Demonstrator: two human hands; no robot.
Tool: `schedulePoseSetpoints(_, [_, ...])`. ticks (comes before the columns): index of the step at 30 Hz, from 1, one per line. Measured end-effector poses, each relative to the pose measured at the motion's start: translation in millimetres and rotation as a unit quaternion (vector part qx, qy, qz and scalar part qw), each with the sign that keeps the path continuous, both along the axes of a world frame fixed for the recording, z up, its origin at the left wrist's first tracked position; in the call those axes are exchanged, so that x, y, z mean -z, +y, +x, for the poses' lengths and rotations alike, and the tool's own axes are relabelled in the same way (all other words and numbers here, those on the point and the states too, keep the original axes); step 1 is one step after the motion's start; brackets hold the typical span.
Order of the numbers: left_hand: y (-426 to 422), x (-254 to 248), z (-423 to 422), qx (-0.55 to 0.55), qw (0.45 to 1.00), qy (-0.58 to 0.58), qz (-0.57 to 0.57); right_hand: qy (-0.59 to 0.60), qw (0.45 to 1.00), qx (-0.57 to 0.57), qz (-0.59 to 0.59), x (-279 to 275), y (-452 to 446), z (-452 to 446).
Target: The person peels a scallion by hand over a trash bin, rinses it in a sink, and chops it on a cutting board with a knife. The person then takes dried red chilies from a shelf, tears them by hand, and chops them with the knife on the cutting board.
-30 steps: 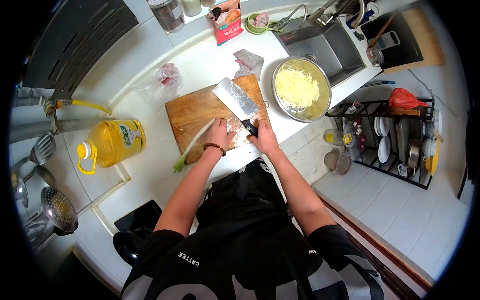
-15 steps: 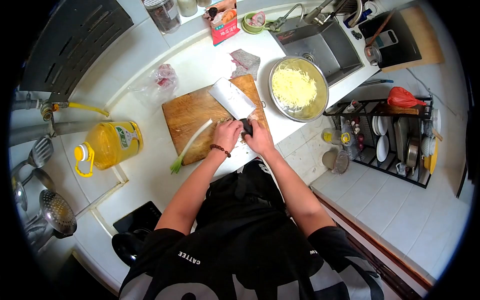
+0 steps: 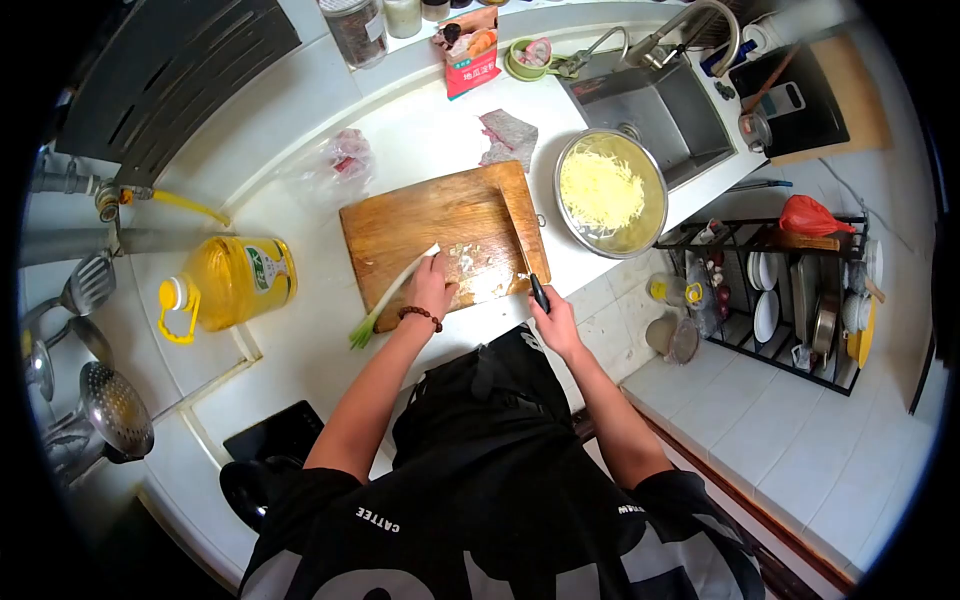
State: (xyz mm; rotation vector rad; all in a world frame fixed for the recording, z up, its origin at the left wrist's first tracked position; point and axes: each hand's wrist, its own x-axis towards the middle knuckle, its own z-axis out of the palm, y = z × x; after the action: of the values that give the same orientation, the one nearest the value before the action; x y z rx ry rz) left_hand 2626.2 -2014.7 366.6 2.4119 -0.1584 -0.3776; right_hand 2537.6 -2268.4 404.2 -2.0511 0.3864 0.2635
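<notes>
On the wooden cutting board (image 3: pixel 410 215), a scallion (image 3: pixel 398 285) lies slantwise, its white end on the board and green end past the near left edge. My left hand (image 3: pixel 431 288), with a beaded bracelet at the wrist, has its fingers closed at the scallion's white part; the fingertips are partly hidden. In my right hand (image 3: pixel 555 318) is the black handle of a cleaver (image 3: pixel 517 228). Its blade stands nearly edge-on over the board's right side. Between my hands lie small pale chopped pieces (image 3: pixel 464 258), perhaps garlic.
A metal bowl (image 3: pixel 655 212) of pale yellow shreds (image 3: pixel 602 190) stands right of the board, by the sink (image 3: pixel 690 125). An oil bottle (image 3: pixel 235 283) is at the left. Behind the board are a plastic bag (image 3: pixel 345 165), a grey-pink cloth-like piece (image 3: pixel 510 135) and a red packet (image 3: pixel 470 60).
The cleaver, flat on the board before, is now turned edge-on and gripped by its handle in my right hand. My left hand has moved left from the chopped pieces to the scallion.
</notes>
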Motion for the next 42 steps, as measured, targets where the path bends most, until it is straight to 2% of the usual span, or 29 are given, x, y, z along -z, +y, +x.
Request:
schedulePoseSetpoints(2, [-4.0, 6.5, -1.8, -0.014, 1.0, -0.016, 0.004, 0.044, 0.994, 0.047, 0.087, 3.8, 8.9, -11.4])
schedulePoseSetpoints(6, [-22.9, 30.9, 5.2, -0.047, 0.998, -0.018, -0.035, -0.039, 0.998, -0.036, 0.036, 13.6, 34.4, -14.9])
schedulePoseSetpoints(10, [-30.7, 24.5, 7.1, -0.074, 0.99, -0.043, -0.116, -0.019, 0.999, -0.026, 0.027, 11.8, 43.4, -9.7])
schedulePoseSetpoints(13, [-15.9, 30.4, 6.4, -0.094, 0.979, -0.077, -0.163, -0.043, 0.995, 0.024, 0.081, 7.2, 39.1, -9.0])
schedulePoseSetpoints(15, [-6.4, 28.6, 0.7, -0.102, 0.975, -0.087, -0.178, 0.048, 0.985, 0.04, 0.158, -7.2, 24.3, -5.5])
schedulePoseSetpoints(16, [-3.8, 24.0, -1.1, -0.127, 0.97, -0.016, -0.206, 0.041, 0.993, 0.018, 0.107, -10.0, 17.3, -3.4])
schedulePoseSetpoints(18, [-4.8, 16.9, -1.6, -0.173, 0.945, 0.086, -0.263, 0.015, 0.996, 0.014, 0.086, -1.1, 9.0, -7.9])
schedulePoseSetpoints(19, [-4.6, 34.1, -2.5, -0.174, 0.945, 0.084, -0.264, -0.007, 0.998, 0.011, 0.067, -6.2, 11.3, -7.3])
schedulePoseSetpoints(20, [-4.9, 59.2, -4.2, -0.165, 0.942, 0.067, -0.286, 0.024, 0.992, 0.036, 0.119, -13.0, 11.8, -9.7])
schedulePoseSetpoints(22, [-7.9, 46.0, -3.3, -0.157, 0.937, 0.052, -0.307, 0.03, 0.986, 0.051, 0.156, -23.1, 17.5, -8.2])
schedulePoseSetpoints(24, [-18.0, 16.5, 2.7, -0.112, 0.904, 0.105, -0.399, 0.034, 0.979, 0.068, 0.191, -31.3, 21.8, -6.2])
schedulePoseSetpoints(27, [-23.8, -39.4, 4.8, -0.065, 0.927, 0.029, -0.369, 0.033, 0.97, 0.085, 0.226, -35.7, 24.4, -1.6])
schedulePoseSetpoints(28, [-28.0, -50.9, 6.0, -0.119, 0.905, 0.045, -0.406, 0.032, 0.969, 0.086, 0.229, -34.3, 22.9, -1.1])
schedulePoseSetpoints(29, [-26.5, -39.7, 7.5, -0.119, 0.905, 0.047, -0.405, 0.032, 0.968, 0.086, 0.234, -33.6, 22.4, -1.1])
schedulePoseSetpoints(31, [-23.1, -13.6, 13.1, -0.034, 0.967, 0.0, -0.252, 0.023, 0.971, 0.081, 0.226, -37.7, 22.5, -0.7])
schedulePoseSetpoints(33, [-26.0, -10.4, 19.9, -0.035, 0.967, 0.007, -0.25, 0.011, 0.973, 0.075, 0.216, -43.3, 22.2, 2.9])
schedulePoseSetpoints(35, [-26.4, -16.2, 20.9, -0.001, 0.985, -0.014, -0.17, -0.031, 0.973, 0.075, 0.215, -48.9, 26.2, -2.2])
schedulePoseSetpoints(36, [-26.4, -12.4, 21.0, -0.001, 0.985, -0.014, -0.17, -0.031, 0.973, 0.074, 0.215, -48.6, 27.4, -1.0])
schedulePoseSetpoints(38, [-28.1, -6.0, 22.9, 0.024, 0.968, -0.068, -0.24, 0.02, 0.966, 0.102, 0.236, -48.0, 27.8, 5.4])
schedulePoseSetpoints(42, [-26.3, -5.7, 22.6, -0.01, 0.967, -0.021, -0.254, 0.038, 0.968, 0.118, 0.22, -39.2, 24.5, 6.4])
